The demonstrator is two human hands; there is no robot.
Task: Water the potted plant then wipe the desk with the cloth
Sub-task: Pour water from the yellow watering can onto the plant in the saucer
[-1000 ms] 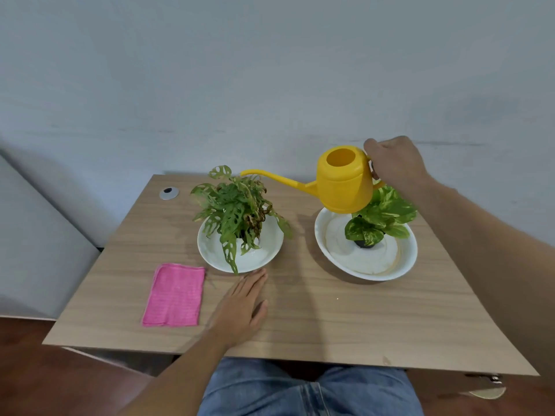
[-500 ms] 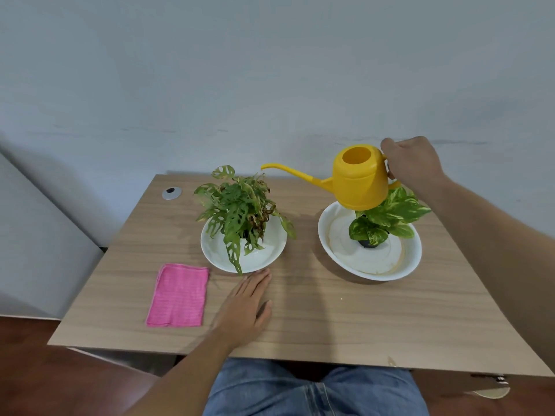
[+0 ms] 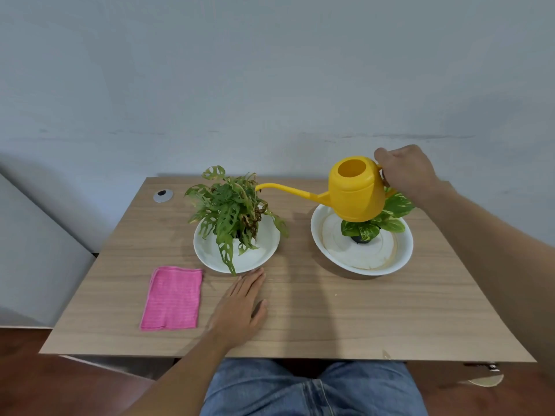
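My right hand point(image 3: 405, 172) is closed around the handle of the yellow watering can point(image 3: 356, 192), and my own knuckles hide that handle almost entirely. The can hangs in the air above the right white bowl point(image 3: 402, 259), covering much of the variegated pothos point(image 3: 390, 216) that sits there; only its lower and right leaves and a bit of its small dark pot point(image 3: 362, 238) peek out. I cannot see into the can past its round opening, so whether water is inside is not clear, and no stream is visible at the spout. The long spout tip point(image 3: 259, 187) reaches left to the top leaves of the holey-leafed plant point(image 3: 231, 208), which stands in the left white bowl point(image 3: 207, 253); its pot is buried under the foliage. The right bowl shows brownish rings on its inner wall.

My left hand point(image 3: 240, 307) lies flat on the wooden desk point(image 3: 345, 319), fingers together and stretched out, holding nothing, fingertips just short of the left bowl's near rim. The pink cloth point(image 3: 172, 297) lies folded and flat just left of that hand, apart from it. A round silver cable grommet point(image 3: 163, 195) sits at the desk's far left corner. My jeans point(image 3: 312, 391) are cut off by the lower edge. No writing or labels are readable anywhere.
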